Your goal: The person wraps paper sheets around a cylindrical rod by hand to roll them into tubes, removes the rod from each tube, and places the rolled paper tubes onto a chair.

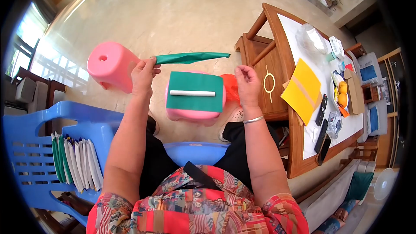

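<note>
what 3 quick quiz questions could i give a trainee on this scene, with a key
1. Which hand holds the green strip?
2. True or false: the white rod lies on the green sheet.
3. The yellow sheet rests on: a) a pink stool, b) the wooden table, c) the blue chair.

Key: 1. the left hand; 2. true; 3. b
</note>
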Motion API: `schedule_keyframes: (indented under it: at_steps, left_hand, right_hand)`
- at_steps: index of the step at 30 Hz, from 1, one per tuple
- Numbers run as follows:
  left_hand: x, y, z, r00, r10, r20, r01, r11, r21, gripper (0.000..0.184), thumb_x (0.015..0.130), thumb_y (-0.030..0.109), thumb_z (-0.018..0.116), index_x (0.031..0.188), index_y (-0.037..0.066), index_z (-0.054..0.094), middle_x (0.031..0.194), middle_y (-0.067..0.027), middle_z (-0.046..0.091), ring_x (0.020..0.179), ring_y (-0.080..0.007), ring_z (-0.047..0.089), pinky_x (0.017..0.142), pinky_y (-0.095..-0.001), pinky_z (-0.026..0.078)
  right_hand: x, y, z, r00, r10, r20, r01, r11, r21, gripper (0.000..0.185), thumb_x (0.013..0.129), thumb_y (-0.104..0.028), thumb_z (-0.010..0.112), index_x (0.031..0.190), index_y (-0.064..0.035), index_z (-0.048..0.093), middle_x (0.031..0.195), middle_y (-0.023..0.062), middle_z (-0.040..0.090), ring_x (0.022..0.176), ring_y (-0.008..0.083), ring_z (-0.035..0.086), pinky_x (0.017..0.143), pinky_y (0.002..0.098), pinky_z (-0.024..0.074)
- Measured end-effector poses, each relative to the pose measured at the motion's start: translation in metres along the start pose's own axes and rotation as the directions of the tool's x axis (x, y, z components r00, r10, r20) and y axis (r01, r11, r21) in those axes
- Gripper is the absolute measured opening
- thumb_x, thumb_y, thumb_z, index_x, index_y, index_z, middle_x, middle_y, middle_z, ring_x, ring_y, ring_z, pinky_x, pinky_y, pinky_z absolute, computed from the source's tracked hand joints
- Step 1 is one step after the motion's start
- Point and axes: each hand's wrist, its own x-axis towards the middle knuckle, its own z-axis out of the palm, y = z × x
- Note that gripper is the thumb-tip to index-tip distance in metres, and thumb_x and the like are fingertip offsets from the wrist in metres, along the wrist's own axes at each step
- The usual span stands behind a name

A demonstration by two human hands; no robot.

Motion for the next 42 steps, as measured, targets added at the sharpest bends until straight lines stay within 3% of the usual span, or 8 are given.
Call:
schedule_keyframes:
  at_steps: [3, 16, 19, 28, 31, 33, 36, 42]
  left_hand:
    - [-0.005, -0.002, 0.003, 0.999, -0.050, 0.014, 0.049, 0.998, 0.047, 0.021, 0.095, 0.030, 0.073, 0.094, 0.009, 0.070, 0.083, -0.0012, 0.071, 0.070, -0.0074, 0.063, 0.067, -0.0226, 0.048]
    - [-0.007, -0.004, 0.003, 0.993, -0.083, 0.088, 0.067, 0.983, 0.172, 0.022, 0.094, 0.031, 0.073, 0.091, 0.010, 0.071, 0.083, -0.0004, 0.071, 0.070, -0.0074, 0.064, 0.066, -0.0231, 0.046]
    - [-0.003, 0.001, -0.003, 0.995, -0.054, 0.084, 0.035, 0.977, 0.209, 0.023, 0.094, 0.032, 0.071, 0.090, 0.010, 0.071, 0.082, -0.0002, 0.071, 0.070, -0.0079, 0.064, 0.066, -0.0240, 0.046]
    - [-0.007, 0.012, -0.003, 0.990, -0.014, 0.142, -0.012, 0.983, 0.181, 0.026, 0.097, 0.034, 0.068, 0.101, 0.009, 0.072, 0.089, -0.0020, 0.073, 0.076, -0.0092, 0.066, 0.070, -0.0246, 0.045]
    - [-0.008, 0.018, -0.002, 0.977, 0.039, 0.212, -0.068, 0.988, 0.135, 0.027, 0.098, 0.028, 0.068, 0.111, 0.005, 0.072, 0.094, -0.0035, 0.073, 0.080, -0.0096, 0.066, 0.072, -0.0251, 0.048]
    - [-0.004, 0.011, -0.004, 0.953, 0.116, 0.279, -0.160, 0.977, 0.141, 0.027, 0.098, 0.022, 0.069, 0.117, 0.003, 0.072, 0.096, -0.0043, 0.074, 0.082, -0.0099, 0.066, 0.074, -0.0258, 0.050]
    - [-0.004, 0.006, -0.008, 0.906, 0.265, 0.331, -0.382, 0.849, 0.365, 0.024, 0.097, 0.014, 0.071, 0.116, -0.001, 0.071, 0.096, -0.0044, 0.074, 0.083, -0.0105, 0.065, 0.078, -0.0271, 0.052]
    - [-0.013, 0.016, -0.002, 0.866, 0.385, 0.319, -0.498, 0.712, 0.495, 0.016, 0.094, 0.013, 0.074, 0.104, 0.001, 0.075, 0.091, -0.0054, 0.072, 0.086, -0.0121, 0.066, 0.075, -0.0281, 0.051]
  right_hand:
    - [0.000, 0.007, 0.005, 0.998, -0.056, 0.002, 0.056, 0.996, -0.063, 0.018, 0.093, -0.008, 0.076, 0.109, 0.0001, 0.070, 0.100, 0.0022, 0.067, 0.083, 0.0079, 0.064, 0.078, 0.0228, 0.0545]
    - [-0.005, 0.000, 0.006, 0.971, -0.226, 0.071, 0.234, 0.868, -0.438, 0.015, 0.087, -0.008, 0.079, 0.099, -0.0009, 0.074, 0.091, 0.0068, 0.067, 0.078, 0.0151, 0.066, 0.073, 0.0275, 0.0540]
    - [-0.004, -0.014, 0.001, 0.912, -0.292, 0.288, 0.403, 0.774, -0.489, 0.013, 0.087, -0.008, 0.078, 0.096, -0.0006, 0.073, 0.091, 0.0069, 0.067, 0.080, 0.0160, 0.065, 0.074, 0.0273, 0.0530]
    - [-0.006, 0.000, 0.002, 0.960, -0.167, 0.223, 0.231, 0.925, -0.301, 0.011, 0.091, -0.009, 0.077, 0.097, -0.0007, 0.073, 0.087, 0.0017, 0.065, 0.077, 0.0110, 0.062, 0.072, 0.0243, 0.0517]
    - [-0.005, 0.006, -0.003, 0.977, 0.081, 0.198, -0.053, 0.988, -0.142, 0.014, 0.094, -0.011, 0.077, 0.103, -0.0009, 0.072, 0.087, -0.0010, 0.066, 0.073, 0.0068, 0.060, 0.070, 0.0219, 0.0510]
    - [-0.001, 0.007, -0.005, 0.982, 0.096, 0.164, -0.072, 0.987, -0.143, 0.017, 0.095, -0.013, 0.076, 0.105, -0.0007, 0.071, 0.087, -0.0016, 0.066, 0.072, 0.0055, 0.059, 0.067, 0.0204, 0.0500]
    - [0.002, 0.004, -0.008, 0.982, 0.138, 0.126, -0.122, 0.984, -0.131, 0.020, 0.097, -0.017, 0.074, 0.107, -0.0006, 0.071, 0.086, -0.0020, 0.067, 0.072, 0.0047, 0.059, 0.065, 0.0191, 0.0489]
    - [0.002, -0.002, -0.011, 0.976, 0.192, 0.104, -0.178, 0.975, -0.133, 0.021, 0.099, -0.024, 0.072, 0.106, -0.0047, 0.070, 0.082, -0.0036, 0.064, 0.070, 0.0048, 0.057, 0.064, 0.0201, 0.0471]
